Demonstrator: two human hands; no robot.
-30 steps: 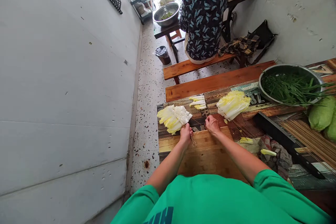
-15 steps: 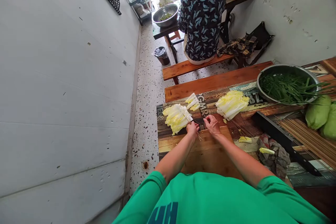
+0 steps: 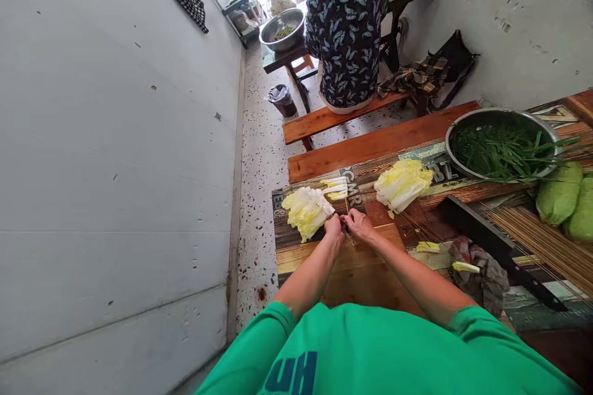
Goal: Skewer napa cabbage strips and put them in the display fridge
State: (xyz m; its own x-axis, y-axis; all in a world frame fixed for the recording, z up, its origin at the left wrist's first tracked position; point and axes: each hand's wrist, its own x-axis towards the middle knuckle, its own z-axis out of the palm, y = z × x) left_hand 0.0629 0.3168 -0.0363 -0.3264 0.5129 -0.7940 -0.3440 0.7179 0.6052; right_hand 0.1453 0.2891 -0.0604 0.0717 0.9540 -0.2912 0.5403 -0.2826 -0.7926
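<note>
Closely paired, the left hand [image 3: 334, 227] and right hand [image 3: 359, 223] nearly meet over the far edge of a wooden board [image 3: 370, 274]. The left is closed around the thin skewers [image 3: 351, 238] of a large cabbage fan [image 3: 307, 211], which lies just beyond it on the table [image 3: 290, 256]. The right, fingers pinched, seems to grip the stick [image 3: 347, 203] of a small cabbage fan [image 3: 335, 189], though its fingertips are too small to make out. Rightward rests another cabbage fan [image 3: 403, 185]; farther over, a cleaver [image 3: 477, 225] lies between a crumpled cloth [image 3: 488, 281] and loose sticks [image 3: 542, 236], near a basin [image 3: 448, 149] of long green leaves [image 3: 504, 149].
</note>
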